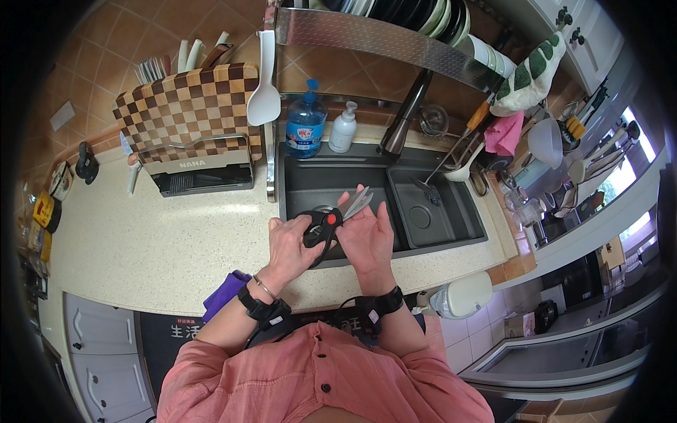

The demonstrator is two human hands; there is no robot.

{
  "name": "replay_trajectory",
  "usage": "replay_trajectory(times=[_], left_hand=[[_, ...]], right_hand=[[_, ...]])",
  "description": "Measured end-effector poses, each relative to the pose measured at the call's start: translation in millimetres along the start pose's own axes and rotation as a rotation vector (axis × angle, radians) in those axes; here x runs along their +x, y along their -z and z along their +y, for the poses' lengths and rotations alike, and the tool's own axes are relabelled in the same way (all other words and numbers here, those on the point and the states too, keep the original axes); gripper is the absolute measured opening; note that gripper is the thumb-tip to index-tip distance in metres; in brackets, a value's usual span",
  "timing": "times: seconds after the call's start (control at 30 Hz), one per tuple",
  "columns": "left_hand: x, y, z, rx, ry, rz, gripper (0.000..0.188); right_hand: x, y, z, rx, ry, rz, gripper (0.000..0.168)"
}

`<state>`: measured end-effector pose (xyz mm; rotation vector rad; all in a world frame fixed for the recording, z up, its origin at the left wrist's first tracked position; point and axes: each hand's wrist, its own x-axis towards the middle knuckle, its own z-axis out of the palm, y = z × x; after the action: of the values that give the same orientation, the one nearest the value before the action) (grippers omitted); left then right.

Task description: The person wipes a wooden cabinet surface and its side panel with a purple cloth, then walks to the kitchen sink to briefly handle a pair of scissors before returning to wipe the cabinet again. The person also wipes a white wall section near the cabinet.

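My left hand (291, 246) grips the black handles of a pair of kitchen scissors (331, 218) with a red pivot, held over the front of a dark double-bowl sink (281, 180). The scissors' silver blades point up and to the right, slightly apart. Palm up, my right hand (367, 235) lies just behind and under the blades, its fingers spread; whether it touches them I cannot tell. A black strap is around each of my wrists. A metal scrubber on a long handle (432, 196) stands in the right bowl.
Behind the sink stand a blue detergent bottle (305, 127), a white pump bottle (343, 129) and a dark faucet (404, 116). On the left are a checkered cutting board (195, 106) in a holder and a purple cloth (226, 293) at the counter edge. A metal dish rack (381, 45) hangs above.
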<state>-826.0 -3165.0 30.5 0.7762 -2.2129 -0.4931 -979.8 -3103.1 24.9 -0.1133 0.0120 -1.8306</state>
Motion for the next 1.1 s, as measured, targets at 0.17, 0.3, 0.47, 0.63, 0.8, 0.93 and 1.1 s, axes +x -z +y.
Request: replay_trajectory(times=[0.17, 0.3, 0.47, 0.63, 0.8, 0.93, 1.1], left_hand=[[0.2, 0.4, 4.8, -0.069, 0.027, -0.022, 0.04], [-0.4, 1.3, 6.0, -0.091, 0.077, -0.077, 0.035], [-1.8, 0.8, 5.7, -0.106, 0.096, -0.095, 0.032], [-3.1, -2.1, 6.5, -0.138, 0.109, -0.103, 0.03], [-4.4, -4.0, 3.1, -0.136, 0.11, -0.112, 0.027], [-6.4, -7.9, -1.3, -0.161, 0.104, -0.096, 0.025], [-4.3, -1.7, 1.5, -0.147, 0.183, -0.068, 0.025]], right_hand=[[-1.2, 0.9, -1.1, 0.009, -0.007, -0.025, 0.048], [-0.7, 4.9, -1.6, 0.003, -0.01, -0.042, 0.048], [-2.1, 4.2, -1.1, -0.015, -0.003, -0.044, 0.048], [-3.8, 3.3, -1.0, -0.022, 0.007, -0.039, 0.049], [-3.6, 5.2, -0.6, -0.013, -0.002, -0.057, 0.049], [-3.8, 5.0, -0.9, -0.043, 0.011, -0.029, 0.048], [0.7, 9.0, -12.3, -0.087, 0.075, 0.036, 0.044]])
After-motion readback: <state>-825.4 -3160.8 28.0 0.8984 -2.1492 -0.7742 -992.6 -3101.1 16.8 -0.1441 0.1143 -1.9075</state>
